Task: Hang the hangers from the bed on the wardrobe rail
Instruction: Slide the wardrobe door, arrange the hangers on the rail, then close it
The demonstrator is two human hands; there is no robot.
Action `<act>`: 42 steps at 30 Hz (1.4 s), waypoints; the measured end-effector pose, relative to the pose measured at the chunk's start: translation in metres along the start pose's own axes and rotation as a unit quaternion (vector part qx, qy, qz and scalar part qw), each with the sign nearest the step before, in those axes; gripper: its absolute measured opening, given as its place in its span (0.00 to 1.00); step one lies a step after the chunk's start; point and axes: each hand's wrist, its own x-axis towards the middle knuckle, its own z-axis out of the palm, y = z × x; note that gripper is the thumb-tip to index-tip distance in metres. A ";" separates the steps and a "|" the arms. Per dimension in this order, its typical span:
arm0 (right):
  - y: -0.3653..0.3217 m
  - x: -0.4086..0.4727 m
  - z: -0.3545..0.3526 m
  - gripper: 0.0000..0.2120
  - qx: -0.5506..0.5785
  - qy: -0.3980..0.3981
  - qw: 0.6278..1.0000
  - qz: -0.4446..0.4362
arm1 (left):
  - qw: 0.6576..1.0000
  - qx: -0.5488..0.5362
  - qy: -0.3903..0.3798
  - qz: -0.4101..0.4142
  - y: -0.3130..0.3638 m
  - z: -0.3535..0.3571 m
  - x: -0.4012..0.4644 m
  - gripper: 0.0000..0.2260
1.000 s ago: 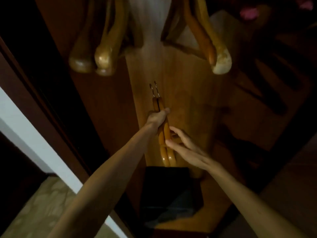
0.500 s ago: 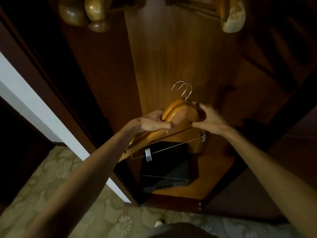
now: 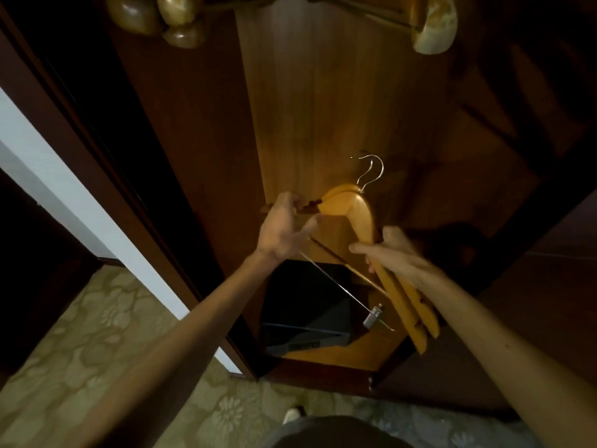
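Wooden panels in warm brown form the open wardrobe [image 3: 310,92], which fills the view from 10 o'clock round to 3 o'clock. At its floor, toward 6 o'clock of the cavity, sits a black box [image 3: 300,305] with a dark front. Up at 12 o'clock the rounded ends of hung hangers [image 3: 181,17] poke into view at the left, and one pale worn end [image 3: 434,27] shows at the right (the rail itself is out of sight above the frame).

Left of the wardrobe runs a white wall strip [image 3: 64,189], and a patterned greenish carpet [image 3: 97,350] spreads from 7 o'clock across the bottom.

Moving rightward to the hands: the left hand [image 3: 284,231] reaches forward with the forearm stretched from 7 o'clock, fingers curled over the dark left arm of the hangers, thumb pointing toward the centre. The held hangers [image 3: 352,205], a stacked pair in light wood, sit tilted in front of the wardrobe's back panel, their metal hooks [image 3: 371,171] pointing up toward 12 o'clock. A thin wire bar with a metal clip [image 3: 373,316] slants down toward 5 o'clock.

The right hand [image 3: 397,253] comes in from 4 o'clock and grips the hangers' right arms, fingers wrapped over the wood while the lower ends stick out past the wrist.
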 end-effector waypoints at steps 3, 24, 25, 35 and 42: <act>-0.002 -0.002 0.020 0.10 0.045 0.025 0.998 -0.021 | 0.976 -0.135 -0.164 -0.051 0.023 0.024 -0.021 0.12; -0.104 -0.030 -0.027 0.05 0.045 -0.041 0.969 -0.240 | 0.919 -0.374 -0.081 -0.091 0.085 -0.066 -0.005 0.13; -0.117 -0.030 -0.029 0.05 0.047 -0.030 0.966 -0.251 | 0.925 -0.367 -0.068 -0.075 0.092 -0.077 0.000 0.12; -0.244 -0.027 -0.060 0.10 0.078 0.066 0.937 -0.334 | 0.947 -0.316 0.054 -0.007 0.158 -0.192 0.076 0.12; -0.311 -0.006 -0.082 0.13 0.047 0.143 0.934 -0.323 | 0.961 -0.273 0.045 -0.003 0.197 -0.248 0.139 0.15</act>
